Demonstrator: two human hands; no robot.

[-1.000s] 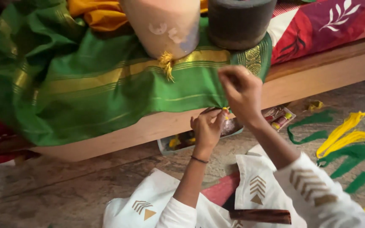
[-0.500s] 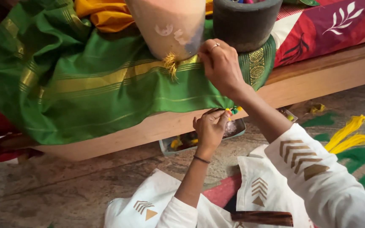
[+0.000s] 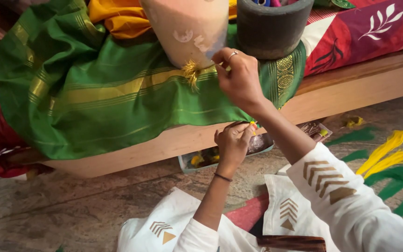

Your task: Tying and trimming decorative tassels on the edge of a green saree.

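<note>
Right hand (image 3: 239,79) fingertips pressed together, pinching what looks like a fine thread up by the yellow tassel (image 3: 191,73), which hangs at the base of the pale pink cone (image 3: 187,28) on the green sari cloth (image 3: 117,93). Left hand (image 3: 232,142) sits lower, at the front edge of the wooden platform (image 3: 341,93), thumb and forefinger pinching a small yellow bit (prob. thread end or tuft, too small to tell). Thread btwn the two hands not visible, so can't tell if it's taut.

Risks, as judged: a pull too hard w/ the right hand could tug the tassel loose or tip the cone, since it stands near the cloth's front fold. The grey stone mortar (image 3: 272,28) is just beside the right hand; a knock by the wrist could jolt it. Cloth drapes over the platform edge, so a drag could slide it off onto the tray (image 3: 197,161) below
</note>
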